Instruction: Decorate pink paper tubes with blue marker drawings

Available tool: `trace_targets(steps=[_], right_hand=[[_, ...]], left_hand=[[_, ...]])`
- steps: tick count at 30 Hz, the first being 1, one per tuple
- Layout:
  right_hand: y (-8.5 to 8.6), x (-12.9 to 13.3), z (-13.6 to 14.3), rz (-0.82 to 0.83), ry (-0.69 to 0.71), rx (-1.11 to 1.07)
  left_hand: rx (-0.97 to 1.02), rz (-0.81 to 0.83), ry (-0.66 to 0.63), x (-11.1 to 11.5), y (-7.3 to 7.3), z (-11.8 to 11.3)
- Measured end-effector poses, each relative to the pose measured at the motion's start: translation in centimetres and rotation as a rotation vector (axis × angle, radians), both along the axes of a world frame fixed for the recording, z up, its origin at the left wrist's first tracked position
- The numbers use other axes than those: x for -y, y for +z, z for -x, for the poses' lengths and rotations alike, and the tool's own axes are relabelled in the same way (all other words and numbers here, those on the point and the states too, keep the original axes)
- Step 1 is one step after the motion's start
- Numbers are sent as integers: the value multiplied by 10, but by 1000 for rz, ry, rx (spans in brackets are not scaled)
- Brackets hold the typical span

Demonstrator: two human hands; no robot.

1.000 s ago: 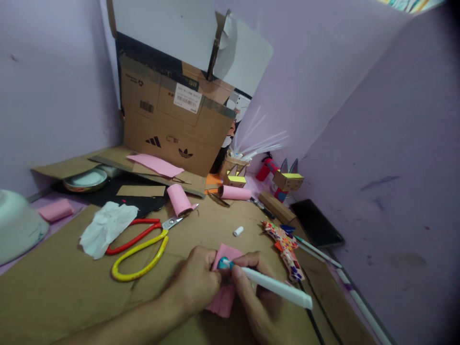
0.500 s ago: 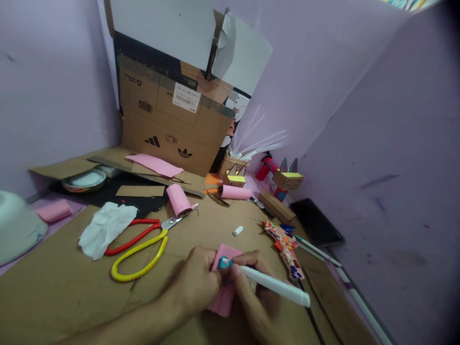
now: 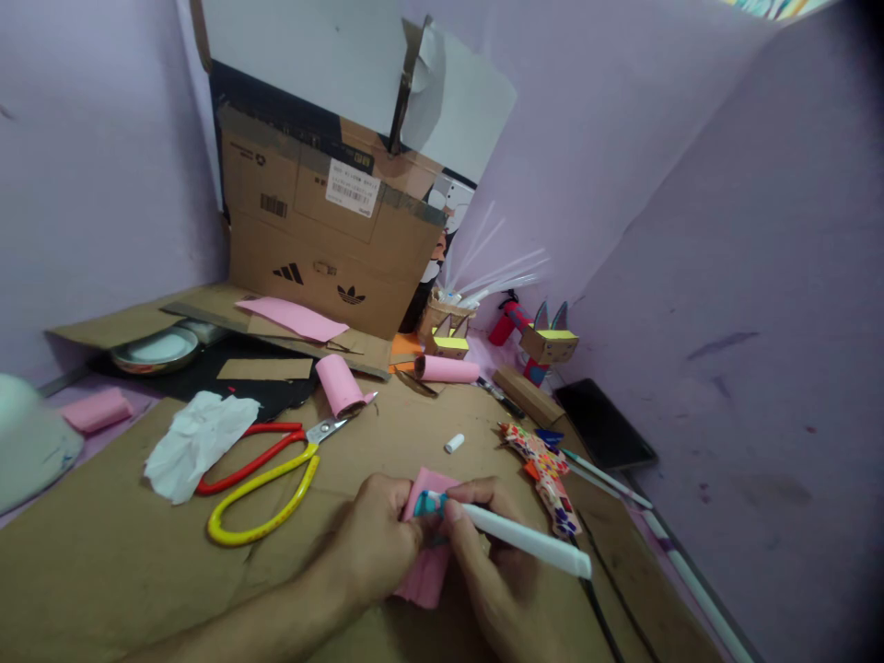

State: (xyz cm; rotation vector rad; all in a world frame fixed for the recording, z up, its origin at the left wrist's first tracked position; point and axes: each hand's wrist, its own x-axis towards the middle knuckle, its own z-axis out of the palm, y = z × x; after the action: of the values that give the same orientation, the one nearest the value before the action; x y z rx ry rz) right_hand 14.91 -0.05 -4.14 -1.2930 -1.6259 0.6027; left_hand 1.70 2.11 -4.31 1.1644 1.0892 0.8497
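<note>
A pink paper piece (image 3: 423, 587), which looks like a flattened tube, is pinched by my left hand (image 3: 373, 539) near the front of the cardboard. My right hand (image 3: 492, 575) grips a white marker (image 3: 531, 539), its back end slanting down to the right. The marker's tip is at a blue patch (image 3: 424, 504) on the pink piece, partly hidden by my fingers. A small white cap (image 3: 454, 443) lies just beyond my hands. To the left are scissors (image 3: 327, 430) with one red and one yellow handle, blades slightly apart.
Crumpled tissue (image 3: 200, 442) lies beside the scissors. Pink tubes (image 3: 338, 382) lie farther back. A flower-patterned glue gun (image 3: 545, 470) with a cord is at right, near a dark phone (image 3: 604, 424). Cardboard cat figures (image 3: 549, 345) and a big shoe box (image 3: 324, 221) stand behind.
The blue patch on the pink piece looks larger, and the marker has shifted slightly. Both hands keep their holds. The whole view has moved a little.
</note>
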Motion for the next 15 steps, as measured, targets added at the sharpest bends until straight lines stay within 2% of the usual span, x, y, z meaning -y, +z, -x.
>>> trace_targets(steps=[6,15], right_hand=[[2,0,3,-29,1,-25],[10,1,0,37,37,40]], left_hand=[[27,30,-31,-1,2,0],[71,27,-55,-2,1,-1]])
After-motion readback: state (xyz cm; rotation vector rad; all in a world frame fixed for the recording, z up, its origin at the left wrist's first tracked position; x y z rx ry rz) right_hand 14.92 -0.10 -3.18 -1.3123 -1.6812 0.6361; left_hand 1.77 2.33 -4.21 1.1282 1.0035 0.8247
